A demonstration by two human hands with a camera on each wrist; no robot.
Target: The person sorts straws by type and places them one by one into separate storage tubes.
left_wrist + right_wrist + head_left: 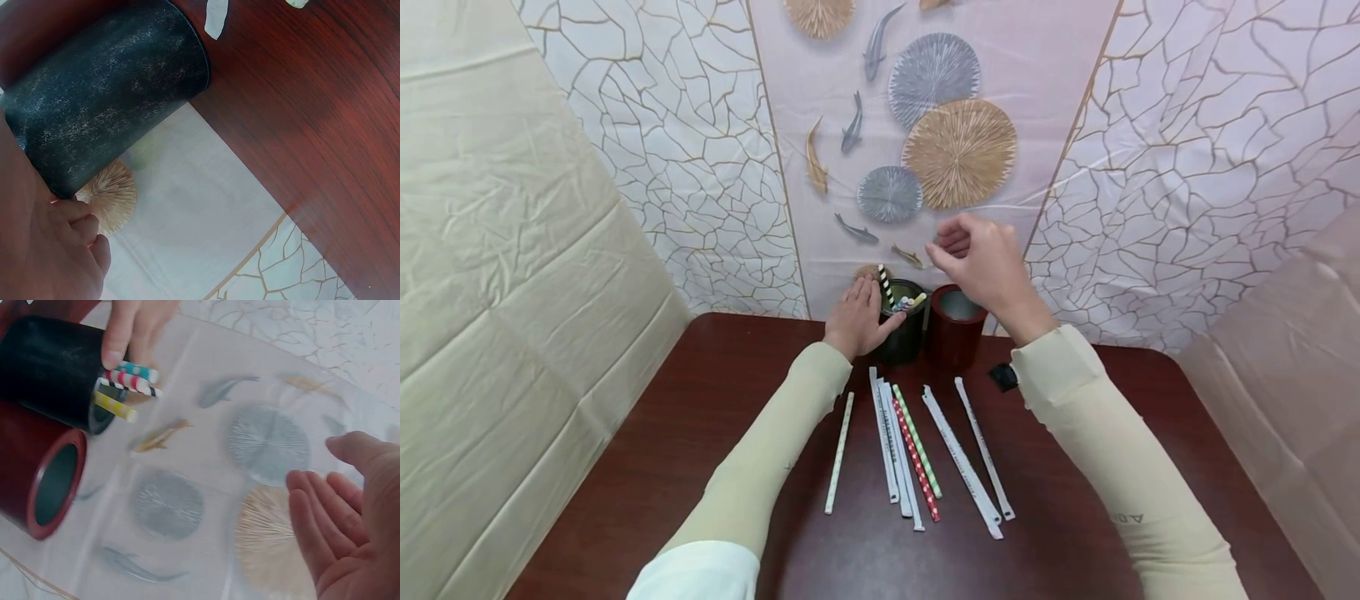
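My left hand (857, 321) holds the rim of a black cup (106, 94), its thumb across the near side. Several patterned paper straws stand in that cup: a black-and-white striped straw (887, 287), a yellow straw (115, 407), a red-and-white one (125, 381) and a blue dotted one (139, 372). Beside it on the right is a dark red cup (955, 333), with no straws visible inside. Above the red cup my right hand (988, 258) hangs in the air, fingers loosely bent, nothing between them; its palm shows in the right wrist view.
On the dark wooden table (700, 467) lie a pale green straw (839, 454), several paper-wrapped straws (887, 442), a red straw (916, 458), a green striped straw (917, 442) and more wrapped straws (962, 458). A small black object (1003, 377) is near the right sleeve. Patterned cloth (700, 150) hangs behind.
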